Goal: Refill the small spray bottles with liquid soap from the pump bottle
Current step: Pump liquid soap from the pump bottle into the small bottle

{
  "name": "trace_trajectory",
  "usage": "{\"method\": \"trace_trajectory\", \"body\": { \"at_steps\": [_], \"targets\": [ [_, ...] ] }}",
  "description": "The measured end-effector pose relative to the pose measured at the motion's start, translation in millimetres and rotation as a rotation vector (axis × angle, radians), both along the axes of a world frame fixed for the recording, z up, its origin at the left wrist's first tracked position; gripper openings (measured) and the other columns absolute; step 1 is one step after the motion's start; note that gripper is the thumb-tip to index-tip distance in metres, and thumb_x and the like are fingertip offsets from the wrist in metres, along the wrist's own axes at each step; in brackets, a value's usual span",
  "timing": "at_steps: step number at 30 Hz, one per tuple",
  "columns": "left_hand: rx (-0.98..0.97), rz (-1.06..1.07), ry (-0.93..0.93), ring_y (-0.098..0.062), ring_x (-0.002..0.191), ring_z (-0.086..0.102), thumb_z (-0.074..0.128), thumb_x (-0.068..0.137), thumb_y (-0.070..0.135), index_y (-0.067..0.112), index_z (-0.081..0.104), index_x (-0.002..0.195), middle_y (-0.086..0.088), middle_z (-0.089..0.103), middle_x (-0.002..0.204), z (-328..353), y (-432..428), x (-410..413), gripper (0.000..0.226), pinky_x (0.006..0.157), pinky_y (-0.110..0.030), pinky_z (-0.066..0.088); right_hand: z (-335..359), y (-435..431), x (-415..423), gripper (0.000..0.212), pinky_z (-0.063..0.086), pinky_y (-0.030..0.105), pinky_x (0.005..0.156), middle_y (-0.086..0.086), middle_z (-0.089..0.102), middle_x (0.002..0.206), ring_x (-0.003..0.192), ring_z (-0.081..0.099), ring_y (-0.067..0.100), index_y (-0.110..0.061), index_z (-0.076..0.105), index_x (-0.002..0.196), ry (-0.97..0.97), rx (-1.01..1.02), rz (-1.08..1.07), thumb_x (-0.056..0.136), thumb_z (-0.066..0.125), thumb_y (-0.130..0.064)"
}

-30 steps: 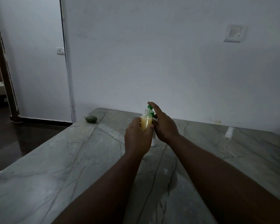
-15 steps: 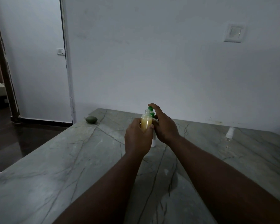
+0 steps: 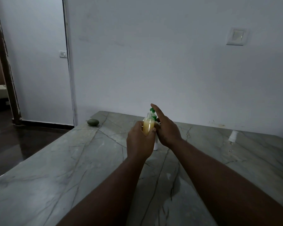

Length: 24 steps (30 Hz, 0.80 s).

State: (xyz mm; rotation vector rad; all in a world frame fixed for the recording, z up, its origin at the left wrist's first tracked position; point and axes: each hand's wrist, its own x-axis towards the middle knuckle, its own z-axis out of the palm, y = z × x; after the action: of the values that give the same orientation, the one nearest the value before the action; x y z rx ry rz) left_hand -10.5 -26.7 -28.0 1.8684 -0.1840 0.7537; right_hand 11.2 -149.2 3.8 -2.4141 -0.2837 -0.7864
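Note:
My left hand [image 3: 140, 141] grips a small clear bottle [image 3: 148, 124], uncapped and mostly full of yellow-orange soap, holding it upright under the green pump head [image 3: 152, 111]. The white pump bottle [image 3: 155, 144] stands on the marble table [image 3: 55, 176] and is mostly hidden behind both hands. My right hand [image 3: 166, 128] wraps the pump bottle's neck with the index finger stretched over the top of the pump head. A second small clear spray bottle [image 3: 232, 137] with a white spray cap stands far to the right on the table.
A grey-green oval stone-like object [image 3: 93, 122] lies at the table's far left corner. A white wall runs behind the far edge of the table. The floor drops off left of the table, by a doorway.
The right index finger has lifted a little with the green pump head between the earlier frames and now. The left hand and small bottle have stayed in place.

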Motion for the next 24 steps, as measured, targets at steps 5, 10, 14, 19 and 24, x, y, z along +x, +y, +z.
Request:
{"method": "trace_trajectory", "body": {
  "at_steps": [5, 10, 14, 19, 24],
  "targets": [
    [0.001, 0.007, 0.005, -0.005, 0.078, 0.062, 0.071, 0.094, 0.041, 0.024, 0.063, 0.116, 0.012, 0.064, 0.091, -0.2, 0.7, 1.0, 0.029, 0.063, -0.022, 0.047, 0.0, 1.6, 0.5, 0.059, 0.045, 0.035, 0.086, -0.001, 0.059, 0.137, 0.115, 0.06, 0.021, -0.052, 0.027, 0.151, 0.002, 0.016, -0.004, 0.103, 0.047, -0.024],
    [0.001, 0.009, 0.007, -0.003, 0.076, 0.06, 0.072, 0.093, 0.04, 0.025, 0.063, 0.113, 0.015, 0.061, 0.088, 0.8, 0.8, 1.1, 0.027, 0.061, -0.021, 0.043, -0.7, 2.4, 2.6, 0.052, 0.047, 0.036, 0.088, -0.001, 0.06, 0.137, 0.117, 0.061, 0.022, -0.048, 0.033, 0.148, -0.006, 0.002, -0.014, 0.104, 0.047, -0.024],
    [-0.001, -0.003, 0.003, -0.005, 0.078, 0.062, 0.071, 0.094, 0.04, 0.024, 0.064, 0.114, 0.011, 0.065, 0.091, 0.7, 0.8, 0.0, 0.027, 0.064, -0.024, 0.049, -1.4, 0.5, 2.6, 0.058, 0.047, 0.036, 0.089, -0.002, 0.058, 0.14, 0.118, 0.06, 0.021, -0.052, 0.027, 0.152, -0.003, -0.003, -0.018, 0.104, 0.046, -0.024],
    [-0.005, -0.002, 0.004, -0.008, 0.08, 0.064, 0.072, 0.094, 0.039, 0.021, 0.064, 0.118, 0.008, 0.067, 0.095, 1.0, 0.5, -0.8, 0.031, 0.063, -0.022, 0.047, 0.0, 0.5, 0.2, 0.067, 0.046, 0.036, 0.092, -0.004, 0.054, 0.147, 0.122, 0.057, 0.019, -0.054, 0.014, 0.157, -0.003, -0.025, -0.015, 0.106, 0.046, -0.026],
    [-0.002, 0.005, -0.001, -0.009, 0.081, 0.064, 0.072, 0.094, 0.039, 0.02, 0.064, 0.12, 0.007, 0.067, 0.097, 1.1, 0.6, -0.5, 0.033, 0.065, -0.023, 0.049, -0.2, 1.1, 0.7, 0.064, 0.043, 0.033, 0.087, 0.0, 0.058, 0.14, 0.115, 0.059, 0.021, -0.051, 0.019, 0.157, 0.005, -0.013, -0.017, 0.105, 0.047, -0.024]
  ]
}}
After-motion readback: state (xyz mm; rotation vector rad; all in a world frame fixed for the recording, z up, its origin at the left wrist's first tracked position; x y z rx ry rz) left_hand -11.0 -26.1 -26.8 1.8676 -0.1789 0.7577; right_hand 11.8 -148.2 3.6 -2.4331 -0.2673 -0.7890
